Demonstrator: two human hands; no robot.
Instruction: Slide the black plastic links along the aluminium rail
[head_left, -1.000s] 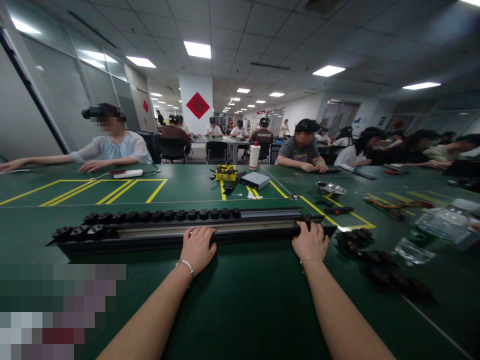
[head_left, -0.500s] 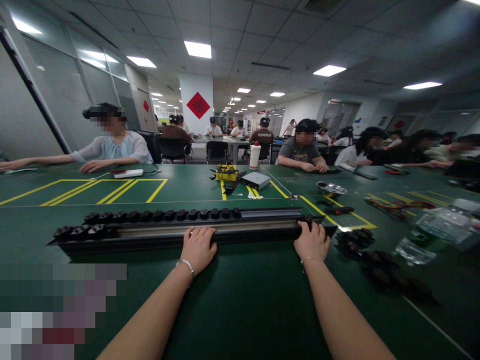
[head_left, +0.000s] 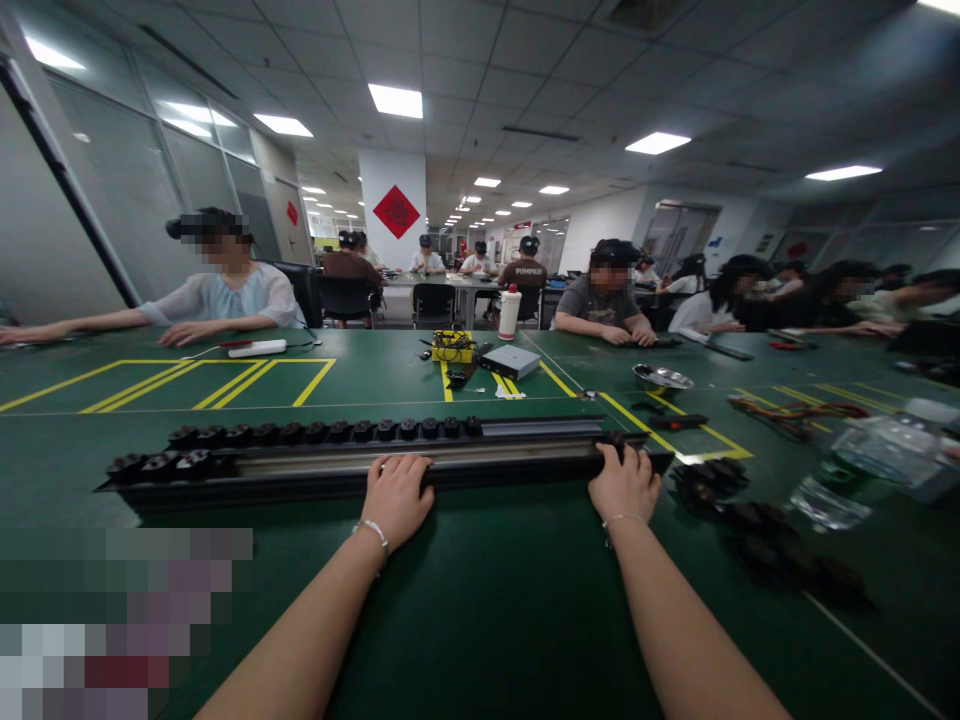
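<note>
A long black metal rail, open along its top, lies crosswise on the green table. Round-topped black socket modules line a second strip behind it, and a few more modules sit in the front rail's left end. My left hand grips the rail's near wall around its middle, fingertips bent over the edge. At the right end, my right hand has its fingers closed around a small black module in the channel; the fingers partly hide it.
Loose black modules lie right of my right hand, near a clear plastic bottle. Beyond the rail are a metal bowl, a grey box, a yellow box with cables and a white bottle. Other people sit around the table.
</note>
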